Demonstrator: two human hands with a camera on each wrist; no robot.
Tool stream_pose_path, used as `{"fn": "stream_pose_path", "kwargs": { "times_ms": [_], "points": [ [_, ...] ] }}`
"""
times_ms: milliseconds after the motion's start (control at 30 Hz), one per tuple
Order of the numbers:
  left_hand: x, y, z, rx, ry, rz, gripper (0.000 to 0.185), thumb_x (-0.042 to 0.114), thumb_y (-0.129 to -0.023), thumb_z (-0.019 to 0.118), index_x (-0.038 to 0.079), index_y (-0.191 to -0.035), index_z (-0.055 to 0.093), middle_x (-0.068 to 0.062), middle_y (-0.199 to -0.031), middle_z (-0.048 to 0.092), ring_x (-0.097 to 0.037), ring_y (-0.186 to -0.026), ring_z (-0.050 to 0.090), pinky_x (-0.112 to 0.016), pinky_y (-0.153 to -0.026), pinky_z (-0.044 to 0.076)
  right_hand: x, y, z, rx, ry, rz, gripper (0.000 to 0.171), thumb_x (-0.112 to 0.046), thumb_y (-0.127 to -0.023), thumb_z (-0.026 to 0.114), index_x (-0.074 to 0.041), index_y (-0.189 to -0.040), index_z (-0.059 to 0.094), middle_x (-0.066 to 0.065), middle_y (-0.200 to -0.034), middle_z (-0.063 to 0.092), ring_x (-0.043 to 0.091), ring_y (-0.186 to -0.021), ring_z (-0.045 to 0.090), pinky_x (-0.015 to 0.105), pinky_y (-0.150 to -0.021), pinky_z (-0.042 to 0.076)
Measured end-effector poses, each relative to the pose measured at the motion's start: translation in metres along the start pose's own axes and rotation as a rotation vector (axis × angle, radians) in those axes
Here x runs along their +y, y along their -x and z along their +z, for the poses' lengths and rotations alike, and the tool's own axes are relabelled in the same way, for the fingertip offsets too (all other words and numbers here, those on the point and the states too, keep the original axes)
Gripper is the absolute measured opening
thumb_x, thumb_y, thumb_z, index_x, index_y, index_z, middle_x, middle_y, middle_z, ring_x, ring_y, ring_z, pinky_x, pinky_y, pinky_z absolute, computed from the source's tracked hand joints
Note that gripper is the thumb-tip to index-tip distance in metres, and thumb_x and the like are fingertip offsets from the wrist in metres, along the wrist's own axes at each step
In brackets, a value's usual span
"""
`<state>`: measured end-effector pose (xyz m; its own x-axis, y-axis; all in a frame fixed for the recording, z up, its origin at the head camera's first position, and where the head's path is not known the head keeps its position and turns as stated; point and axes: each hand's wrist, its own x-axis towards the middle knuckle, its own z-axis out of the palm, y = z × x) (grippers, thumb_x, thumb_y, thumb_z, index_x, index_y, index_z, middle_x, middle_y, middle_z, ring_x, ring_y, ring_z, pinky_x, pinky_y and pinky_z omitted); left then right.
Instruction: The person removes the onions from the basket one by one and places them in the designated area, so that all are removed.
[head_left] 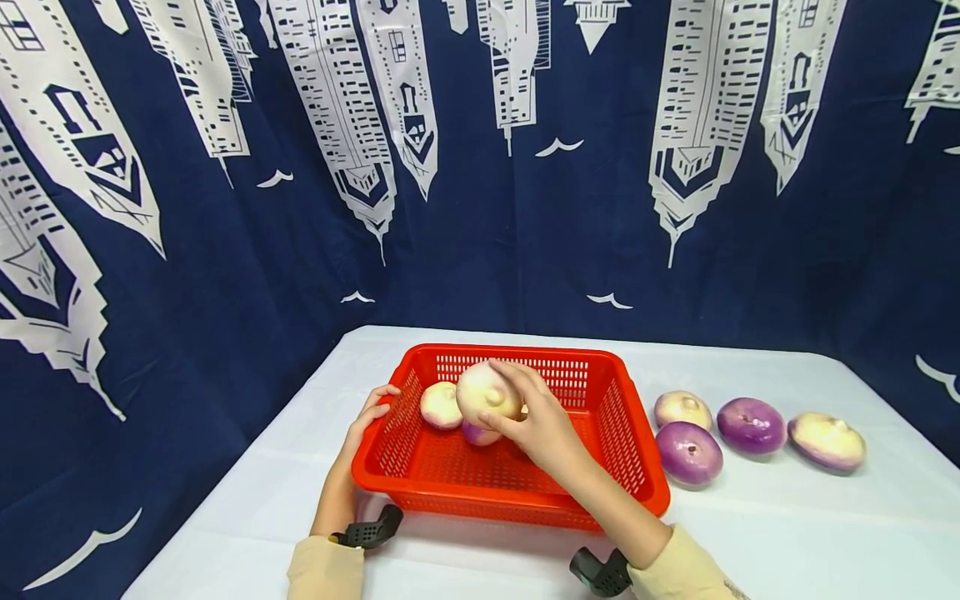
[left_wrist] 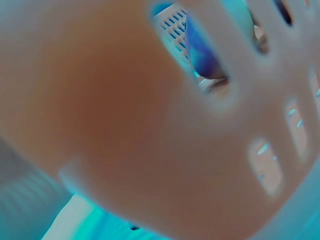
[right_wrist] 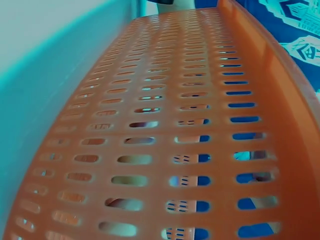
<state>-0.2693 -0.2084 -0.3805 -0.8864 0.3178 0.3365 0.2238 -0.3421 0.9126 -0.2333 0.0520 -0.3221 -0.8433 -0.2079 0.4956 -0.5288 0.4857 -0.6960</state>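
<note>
In the head view my right hand (head_left: 543, 425) holds a turnip (head_left: 483, 395) between thumb and fingers, above the left part of a red slotted plastic basket (head_left: 517, 504). Below it in the basket lie a pale turnip (head_left: 438, 406) and a purple one (head_left: 477, 435); a bit of another shows behind the hand. My left hand (head_left: 365, 421) grips the basket's left rim, fingers over the edge. The basket wall (left_wrist: 150, 165) fills the left wrist view, close and blurred. In the right wrist view the slotted wall (right_wrist: 165, 117) runs away from the camera, with neither hand visible.
To the right of the basket, several turnips lie on the white-covered table (head_left: 780, 533), among them a purple one (head_left: 688, 454) close by the basket wall and a pale one (head_left: 827, 442) farthest right. A dark blue printed curtain (head_left: 517, 242) hangs behind the table.
</note>
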Motion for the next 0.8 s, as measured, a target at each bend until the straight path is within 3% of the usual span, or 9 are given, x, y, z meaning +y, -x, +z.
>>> {"fn": "stream_pose_path", "kwargs": {
  "times_ms": [233,367,400,500,600,633,800],
  "points": [
    [-0.006,-0.003,-0.008,-0.012,-0.022,0.011,0.034,0.006,-0.092,0.019,0.024,-0.108,0.043,0.005,-0.107,0.045,-0.008,-0.094,0.049,-0.021,-0.082,0.045,-0.002,0.005,-0.015,0.01,0.03,0.001,0.06,-0.027,-0.074,0.073,-0.028,-0.129,0.048,0.001,-0.135,0.044,0.024,-0.122,0.046,0.041,-0.091,0.046],
    [-0.019,-0.011,-0.025,-0.081,-0.025,0.075,0.022,0.02,-0.091,0.035,0.025,-0.11,0.044,0.006,-0.108,0.045,-0.007,-0.095,0.048,-0.02,-0.082,0.043,-0.001,0.005,-0.03,0.024,0.006,0.002,0.061,-0.027,-0.075,0.072,-0.028,-0.13,0.047,0.003,-0.138,0.041,0.025,-0.123,0.044,0.042,-0.09,0.046],
    [-0.025,-0.015,-0.032,-0.123,0.0,0.108,0.023,0.022,-0.09,0.038,0.024,-0.112,0.045,0.005,-0.109,0.046,-0.008,-0.096,0.049,-0.02,-0.081,0.044,0.0,0.005,-0.034,0.03,-0.003,0.004,0.061,-0.027,-0.075,0.072,-0.027,-0.131,0.047,0.004,-0.139,0.04,0.025,-0.124,0.043,0.042,-0.09,0.046],
    [-0.029,-0.018,-0.038,-0.147,-0.004,0.127,0.025,0.029,-0.088,0.044,0.025,-0.114,0.045,0.005,-0.11,0.046,-0.008,-0.095,0.05,-0.02,-0.079,0.045,0.004,0.005,-0.048,0.05,-0.016,0.007,0.061,-0.025,-0.078,0.07,-0.025,-0.133,0.045,0.006,-0.141,0.037,0.026,-0.126,0.04,0.043,-0.088,0.047],
    [-0.024,-0.014,-0.032,-0.115,-0.012,0.1,0.023,0.023,-0.09,0.037,0.025,-0.112,0.044,0.004,-0.11,0.045,-0.008,-0.095,0.05,-0.021,-0.08,0.044,0.01,0.008,-0.061,0.067,-0.007,0.006,0.06,-0.024,-0.08,0.068,-0.023,-0.134,0.043,0.007,-0.143,0.034,0.026,-0.127,0.038,0.042,-0.086,0.048],
    [-0.018,-0.01,-0.025,-0.075,-0.041,0.069,0.022,0.021,-0.091,0.034,0.026,-0.11,0.044,0.005,-0.109,0.044,-0.007,-0.095,0.048,-0.021,-0.081,0.044,0.012,0.009,-0.066,0.075,0.001,0.004,0.06,-0.023,-0.08,0.067,-0.022,-0.135,0.043,0.008,-0.143,0.034,0.027,-0.128,0.038,0.041,-0.086,0.048],
    [-0.005,-0.002,-0.006,-0.01,-0.043,0.027,0.036,0.005,-0.092,0.017,0.024,-0.108,0.043,0.006,-0.107,0.045,-0.008,-0.095,0.047,-0.021,-0.082,0.042,0.018,0.018,-0.085,0.131,0.006,0.028,0.057,-0.022,-0.082,0.065,-0.02,-0.135,0.043,0.009,-0.143,0.033,0.028,-0.125,0.038,0.017,-0.081,0.047]
  ]
}}
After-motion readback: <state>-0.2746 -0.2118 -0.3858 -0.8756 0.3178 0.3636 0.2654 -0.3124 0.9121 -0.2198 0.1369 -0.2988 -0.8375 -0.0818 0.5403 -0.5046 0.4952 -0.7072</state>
